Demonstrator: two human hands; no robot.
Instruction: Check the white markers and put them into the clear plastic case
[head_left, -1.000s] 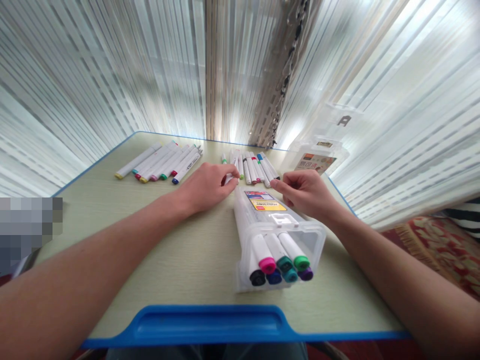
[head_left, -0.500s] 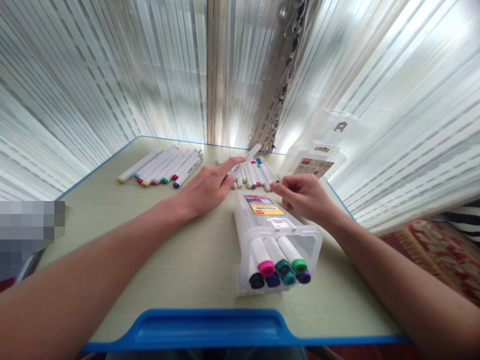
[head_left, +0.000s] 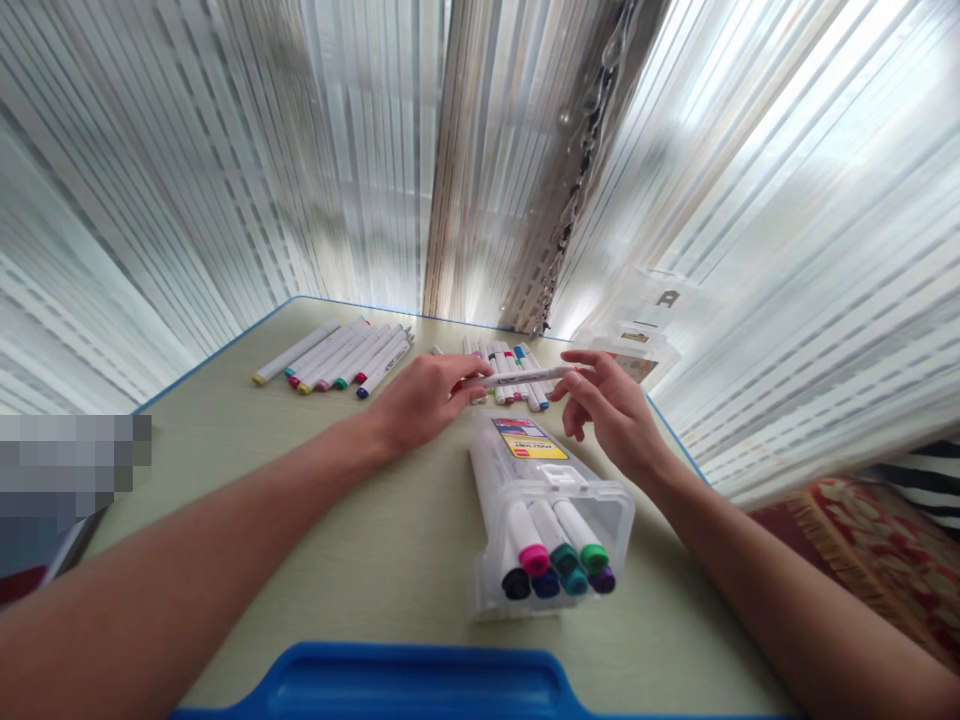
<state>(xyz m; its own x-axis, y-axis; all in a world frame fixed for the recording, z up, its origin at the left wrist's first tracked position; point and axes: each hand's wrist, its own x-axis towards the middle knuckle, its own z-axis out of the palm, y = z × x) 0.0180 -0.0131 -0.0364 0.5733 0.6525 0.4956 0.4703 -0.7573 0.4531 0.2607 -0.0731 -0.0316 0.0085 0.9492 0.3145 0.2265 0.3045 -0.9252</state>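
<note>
A white marker (head_left: 521,377) is held roughly level above a group of other markers. My left hand (head_left: 424,400) is closed on its left end, with thumb and fingers pinching it. At the marker's other end, the thumb and a finger of my right hand (head_left: 611,410) close around the tip, while the index finger is raised and the lower fingers hang loosely. Below the hands lies a clear plastic marker case (head_left: 480,480), its open end facing me. Inside are several markers with pink, black, blue, teal, green and purple caps (head_left: 534,558).
Several white markers (head_left: 330,360) lie side by side at the back left. Another group of markers (head_left: 540,395) lies behind the case. A clear container (head_left: 637,345) stands at the back right. A blue tray (head_left: 427,680) edges the table front; a curtain (head_left: 360,180) hangs behind.
The marker has swung from slanting upward to nearly level. My right hand has opened from its curl and moved its fingers to the marker's right end. The view has tilted slightly upward.
</note>
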